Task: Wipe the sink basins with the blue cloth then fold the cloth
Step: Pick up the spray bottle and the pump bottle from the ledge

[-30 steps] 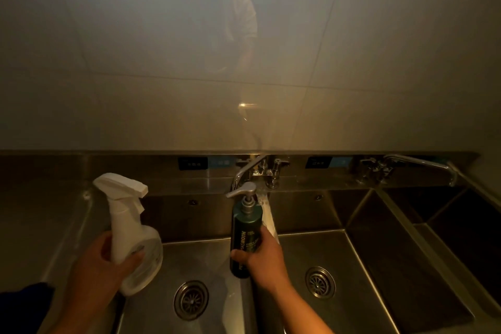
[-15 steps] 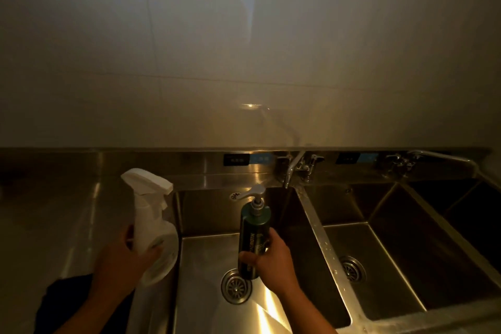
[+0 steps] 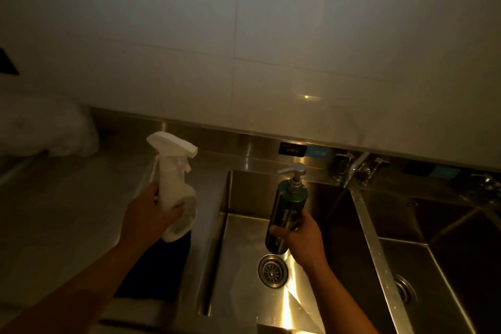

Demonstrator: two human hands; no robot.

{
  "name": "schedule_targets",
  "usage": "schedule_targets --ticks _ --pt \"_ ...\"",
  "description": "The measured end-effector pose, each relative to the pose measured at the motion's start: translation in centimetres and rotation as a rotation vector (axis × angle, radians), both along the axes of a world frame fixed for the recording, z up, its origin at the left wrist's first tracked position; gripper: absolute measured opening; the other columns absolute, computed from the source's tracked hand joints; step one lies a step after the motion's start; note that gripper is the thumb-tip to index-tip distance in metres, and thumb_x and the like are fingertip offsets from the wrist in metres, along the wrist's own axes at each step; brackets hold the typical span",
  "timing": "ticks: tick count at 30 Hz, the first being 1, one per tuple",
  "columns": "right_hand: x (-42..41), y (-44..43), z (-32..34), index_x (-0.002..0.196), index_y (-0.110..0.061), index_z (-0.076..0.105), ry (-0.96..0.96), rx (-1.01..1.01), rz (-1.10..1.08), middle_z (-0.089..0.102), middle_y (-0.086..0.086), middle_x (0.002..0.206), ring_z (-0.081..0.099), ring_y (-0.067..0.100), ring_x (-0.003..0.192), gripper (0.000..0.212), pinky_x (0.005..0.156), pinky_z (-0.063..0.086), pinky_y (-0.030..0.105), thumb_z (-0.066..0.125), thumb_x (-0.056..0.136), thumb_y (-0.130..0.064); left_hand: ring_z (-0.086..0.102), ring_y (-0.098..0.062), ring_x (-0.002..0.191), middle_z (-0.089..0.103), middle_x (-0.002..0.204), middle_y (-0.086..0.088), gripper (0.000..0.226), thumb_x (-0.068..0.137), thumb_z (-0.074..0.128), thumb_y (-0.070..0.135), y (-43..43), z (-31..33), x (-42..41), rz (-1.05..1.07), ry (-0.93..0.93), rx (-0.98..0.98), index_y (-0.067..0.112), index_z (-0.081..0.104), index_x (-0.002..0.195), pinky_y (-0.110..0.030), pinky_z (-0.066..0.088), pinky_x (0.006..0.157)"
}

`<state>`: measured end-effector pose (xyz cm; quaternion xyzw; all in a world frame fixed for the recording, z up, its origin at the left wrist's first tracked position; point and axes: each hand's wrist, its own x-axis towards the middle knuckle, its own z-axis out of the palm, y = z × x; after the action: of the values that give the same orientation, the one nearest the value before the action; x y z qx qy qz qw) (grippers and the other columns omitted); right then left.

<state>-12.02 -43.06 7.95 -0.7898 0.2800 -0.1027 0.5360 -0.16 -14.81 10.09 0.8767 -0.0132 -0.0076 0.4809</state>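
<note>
1. The left hand (image 3: 147, 215) had its fingers wrapped around a white spray bottle (image 3: 174, 192), above the steel surface (image 3: 67, 214) left of the sink.
2. The right hand (image 3: 303, 238) gripped a dark green pump bottle (image 3: 286, 214) over the left basin (image 3: 238, 266).
3. The blue cloth (image 3: 160, 268) lay flat on the surface beneath the left arm, untouched.
4. Wiping had not started, I think; next, both bottles should be set aside and the cloth picked up.

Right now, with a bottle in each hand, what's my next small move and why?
Probably set both bottles down on the counter. Your left hand grips the spray bottle, your right hand the pump bottle, so neither is free for the cloth, dark on the counter beside the basin.
</note>
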Motion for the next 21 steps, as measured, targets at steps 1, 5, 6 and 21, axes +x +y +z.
schedule_targets --ticks 1,5,6,21 --pt "0.1 0.3 0.1 0.123 -0.015 0.056 -0.003 0.002 0.007 0.066 0.003 0.114 0.062 0.022 0.104 0.062 0.088 0.051 0.04 0.083 0.068 -0.01 0.058 -0.008 0.078 0.059 0.09 0.013 0.058 0.068 0.083 0.03 0.5 0.0 0.2 0.003 -0.014 0.006 0.028 0.054 0.118 -0.025 0.046 0.063" --pt "0.8 1.7 0.5 0.123 -0.017 0.055 0.01 -0.002 0.016 0.065 -0.001 0.111 0.061 0.019 0.101 0.061 0.087 0.051 0.039 0.083 0.068 -0.011 0.058 -0.001 0.073 0.06 0.082 0.018 0.052 0.064 0.082 0.038 2.4 -0.1 1.3 0.002 -0.035 0.005 0.039 0.051 0.106 -0.02 0.042 0.056" --pt "1.1 2.2 0.5 0.122 -0.018 0.056 0.01 -0.003 0.011 0.064 -0.003 0.109 0.06 0.017 0.099 0.061 0.085 0.05 0.038 0.083 0.068 -0.01 0.059 -0.003 0.074 0.06 0.082 0.017 0.052 0.064 0.083 0.037 2.9 -0.2 1.8 0.001 -0.034 0.002 0.037 0.052 0.106 -0.021 0.043 0.056" --pt "8.1 14.0 0.9 0.125 -0.013 0.054 0.016 0.031 -0.107 0.064 0.003 0.117 0.059 0.024 0.111 0.059 0.092 0.049 0.041 0.079 0.072 -0.004 0.057 -0.014 0.091 0.062 0.109 0.001 0.067 0.067 0.083 0.027 9.9 0.2 11.2 -0.14 -0.04 -0.055 0.023 0.05 0.125 -0.032 0.047 0.073"
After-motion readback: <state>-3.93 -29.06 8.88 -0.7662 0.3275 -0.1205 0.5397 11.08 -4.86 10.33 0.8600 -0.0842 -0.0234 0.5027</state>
